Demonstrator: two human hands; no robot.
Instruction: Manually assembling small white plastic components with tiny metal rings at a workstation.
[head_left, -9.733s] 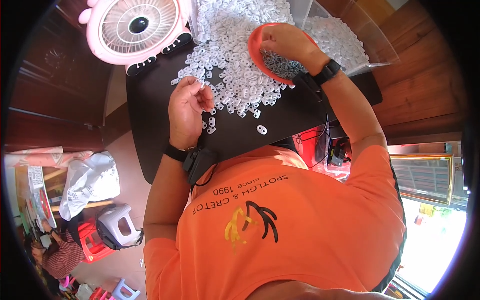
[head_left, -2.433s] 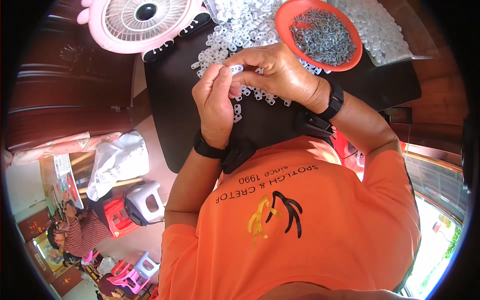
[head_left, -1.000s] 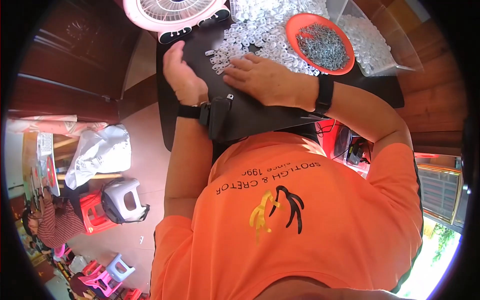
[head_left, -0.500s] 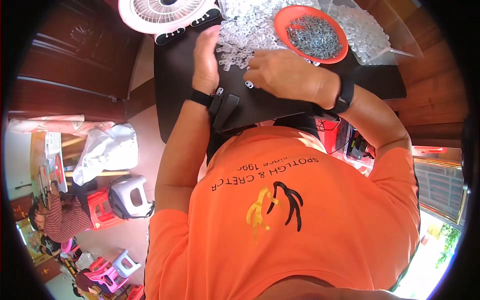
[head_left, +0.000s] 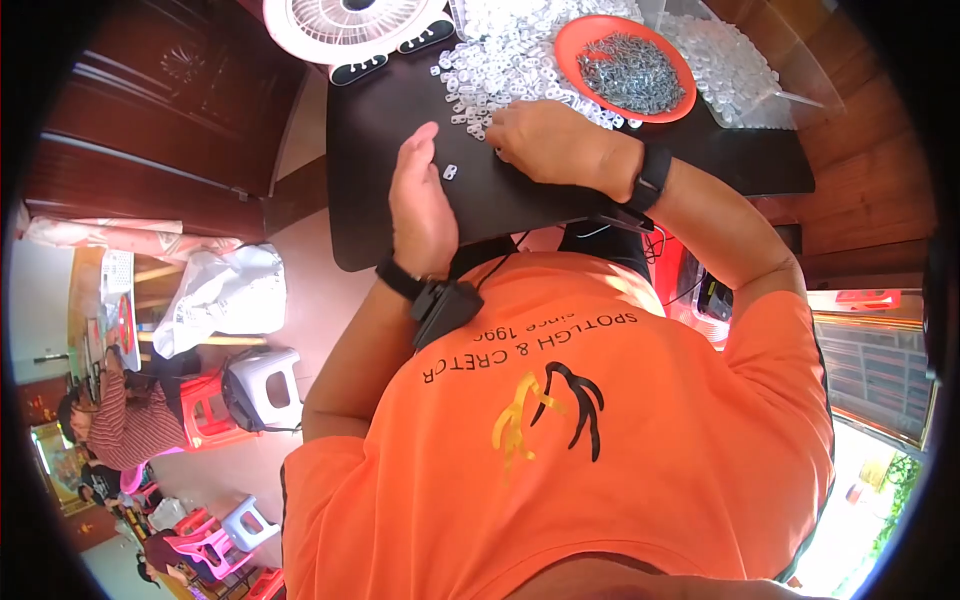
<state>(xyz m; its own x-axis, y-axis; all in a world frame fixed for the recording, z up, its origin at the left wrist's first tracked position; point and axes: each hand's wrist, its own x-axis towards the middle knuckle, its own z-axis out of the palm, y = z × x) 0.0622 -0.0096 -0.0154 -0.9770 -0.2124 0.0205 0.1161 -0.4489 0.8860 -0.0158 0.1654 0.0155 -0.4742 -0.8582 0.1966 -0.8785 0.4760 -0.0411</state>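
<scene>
The left hand (head_left: 420, 205) lies flat and open on the black bench (head_left: 400, 110), holding nothing; a single white plastic piece (head_left: 450, 172) sits just beside its fingers. The right hand (head_left: 545, 145) is curled, fingertips on the bench at the near edge of the heap of white pieces (head_left: 510, 60); whether it grips one I cannot tell. Beyond it stands an orange dish of metal clips (head_left: 625, 68).

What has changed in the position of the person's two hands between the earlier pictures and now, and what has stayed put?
The left hand has drawn back from the heap of white plastic pieces and now lies flat beside one loose piece. The right hand has lowered to the heap's near edge. The orange dish of metal parts and fan stayed put.
</scene>
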